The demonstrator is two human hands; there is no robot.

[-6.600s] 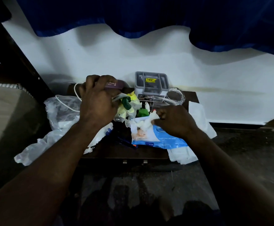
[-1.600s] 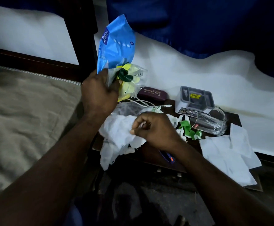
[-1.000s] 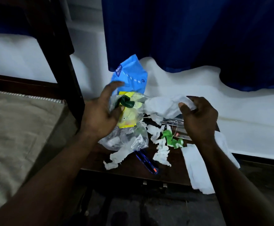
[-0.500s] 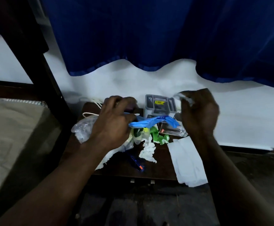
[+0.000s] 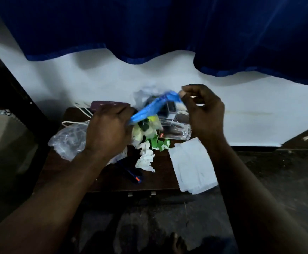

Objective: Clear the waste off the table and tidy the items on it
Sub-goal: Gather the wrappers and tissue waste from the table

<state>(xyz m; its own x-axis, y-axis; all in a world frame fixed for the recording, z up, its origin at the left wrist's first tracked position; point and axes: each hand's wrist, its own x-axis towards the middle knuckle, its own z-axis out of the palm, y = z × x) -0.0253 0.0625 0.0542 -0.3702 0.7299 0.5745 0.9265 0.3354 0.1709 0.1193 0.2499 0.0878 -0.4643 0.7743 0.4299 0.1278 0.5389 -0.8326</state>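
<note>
A blue plastic wrapper (image 5: 153, 107) stretches between both hands above the small dark wooden table (image 5: 113, 180). My left hand (image 5: 109, 129) grips its lower end together with a yellow-green packet (image 5: 147, 127). My right hand (image 5: 202, 110) pinches the wrapper's upper end. Crumpled white tissue (image 5: 146, 160) and green scraps (image 5: 160, 143) lie under the hands. A clear plastic bag (image 5: 69, 138) lies at the table's left. White paper (image 5: 144, 94) shows blurred behind the wrapper.
A grey box (image 5: 168, 110), a clear case (image 5: 177, 131) and a maroon case (image 5: 105, 105) with a white cable (image 5: 72, 122) sit at the back. A blue pen (image 5: 131, 175) lies in front. White sheets (image 5: 193, 165) overhang the right edge. A blue curtain (image 5: 168, 30) hangs above.
My right hand has taken hold of the blue wrapper's far end and lifted it, stretching the wrapper. My left hand keeps its grip on the wrapper and packet.
</note>
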